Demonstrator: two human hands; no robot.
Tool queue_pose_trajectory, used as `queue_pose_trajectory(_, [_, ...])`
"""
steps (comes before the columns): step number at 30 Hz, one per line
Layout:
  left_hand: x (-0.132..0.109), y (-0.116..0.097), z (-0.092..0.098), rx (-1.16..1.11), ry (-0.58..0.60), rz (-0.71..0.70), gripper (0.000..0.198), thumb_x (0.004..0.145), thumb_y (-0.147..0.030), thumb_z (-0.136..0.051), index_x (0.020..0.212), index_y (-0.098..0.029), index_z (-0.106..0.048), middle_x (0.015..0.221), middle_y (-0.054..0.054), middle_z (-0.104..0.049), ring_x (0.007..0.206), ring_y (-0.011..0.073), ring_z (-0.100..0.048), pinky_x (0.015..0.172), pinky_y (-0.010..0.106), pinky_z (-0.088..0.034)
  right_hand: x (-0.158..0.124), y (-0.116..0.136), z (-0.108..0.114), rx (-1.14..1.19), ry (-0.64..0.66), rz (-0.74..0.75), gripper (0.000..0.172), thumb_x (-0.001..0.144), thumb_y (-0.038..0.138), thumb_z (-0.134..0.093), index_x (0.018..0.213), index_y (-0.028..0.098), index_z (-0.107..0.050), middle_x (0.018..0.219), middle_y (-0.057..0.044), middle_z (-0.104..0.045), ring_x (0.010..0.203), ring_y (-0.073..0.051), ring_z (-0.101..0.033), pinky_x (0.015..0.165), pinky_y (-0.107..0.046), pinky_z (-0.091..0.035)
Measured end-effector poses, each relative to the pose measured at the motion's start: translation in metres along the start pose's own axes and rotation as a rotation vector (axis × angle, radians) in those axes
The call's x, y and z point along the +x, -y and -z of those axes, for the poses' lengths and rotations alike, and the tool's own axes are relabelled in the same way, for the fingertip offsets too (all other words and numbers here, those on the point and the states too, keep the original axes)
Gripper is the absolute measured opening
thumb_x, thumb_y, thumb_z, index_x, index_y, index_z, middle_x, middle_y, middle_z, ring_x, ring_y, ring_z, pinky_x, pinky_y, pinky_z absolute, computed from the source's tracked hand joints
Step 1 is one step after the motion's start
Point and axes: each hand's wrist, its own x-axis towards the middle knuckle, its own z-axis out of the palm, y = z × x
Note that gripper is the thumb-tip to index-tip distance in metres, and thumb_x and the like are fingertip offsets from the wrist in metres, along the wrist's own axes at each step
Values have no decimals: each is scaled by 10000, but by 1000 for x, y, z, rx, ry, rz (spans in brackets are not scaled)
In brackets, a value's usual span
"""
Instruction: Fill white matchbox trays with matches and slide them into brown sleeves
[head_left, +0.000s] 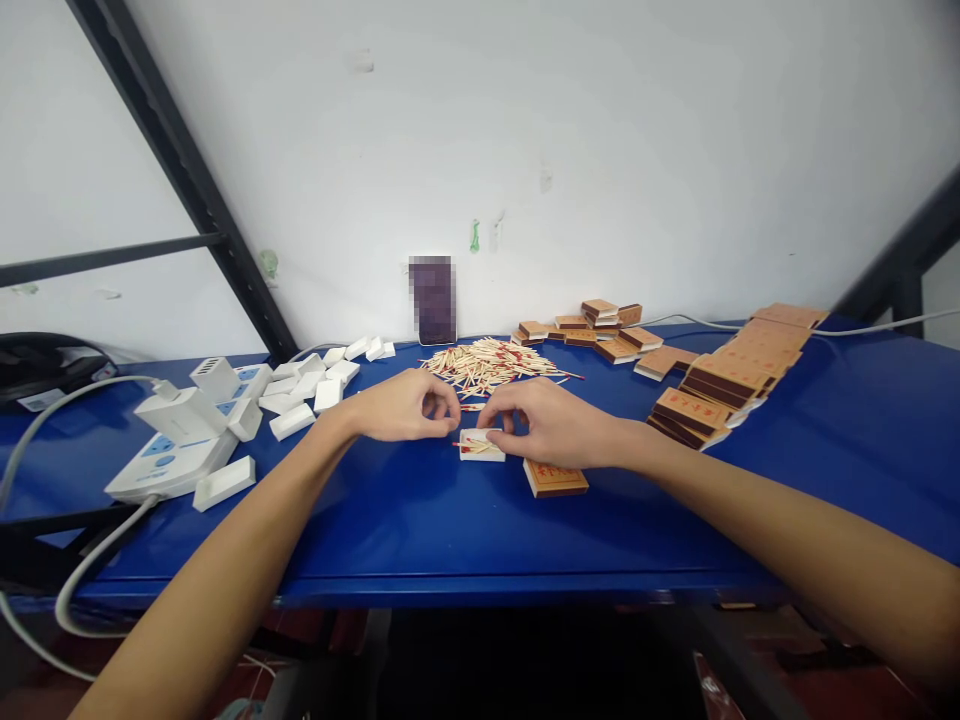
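A small white matchbox tray (482,456) lies on the blue table with several red-tipped matches (472,444) in it; one pokes out past its left end. My right hand (551,422) is at the tray's far right corner, thumb on it and fingers curled behind. On the other side, my left hand (405,405) hovers just beyond the tray's left end, fingertips pinched; whether anything is between them is too small to make out. Below my right palm lies an orange-brown matchbox sleeve (556,482). A large heap of loose matches (487,365) spreads behind both hands.
White empty trays (307,378) are scattered at the left, beside a power strip (172,465) with plugged-in chargers and cables. A phone (433,302) leans on the wall. Matchboxes (600,325) lie at the back right, with stacked rows (735,370) farther right.
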Motion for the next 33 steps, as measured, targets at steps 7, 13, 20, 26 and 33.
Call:
queue_pose_trajectory(7, [1,2,-3,-145,158,54,264,775,-389,-680,795,-129,-728,644,17,-652,558,92,-519,530,203,-392,-4,-9,-1,-98,107,64,226,798,328,-669,967,181,-645,921,-47,-659,818,-185,-576,735,-300,-409])
queue_pose_trajectory(13, [4,0,-9,-149,89,13,250,785,-362,-677,770,-117,-726,575,7,-601,504,81,-458,483,205,-343,-3,-12,-5,-72,114,64,113,801,292,-674,830,187,-644,871,-29,-669,806,-170,-590,755,-290,-404])
queue_pose_trajectory(20, [6,-1,-18,-135,52,-34,192,770,-315,-676,780,-126,-709,539,-26,-527,487,78,-434,477,210,-319,-3,-10,-4,-91,117,114,110,829,288,-656,841,179,-656,864,-39,-665,800,-169,-586,752,-293,-405])
queue_pose_trajectory(26, [5,-6,-20,-55,1,-43,243,756,-343,-680,896,-146,-707,550,-44,-525,481,74,-430,478,210,-306,-4,-11,-7,-131,116,99,198,832,302,-632,966,171,-695,901,-66,-644,819,-193,-582,778,-319,-421])
queue_pose_trajectory(33, [5,-9,-17,29,24,-61,290,726,-417,-709,865,-162,-722,548,-45,-543,477,74,-428,482,214,-300,-4,-8,-9,-58,146,46,210,844,268,-614,1019,178,-689,991,-82,-589,889,-199,-572,828,-330,-436])
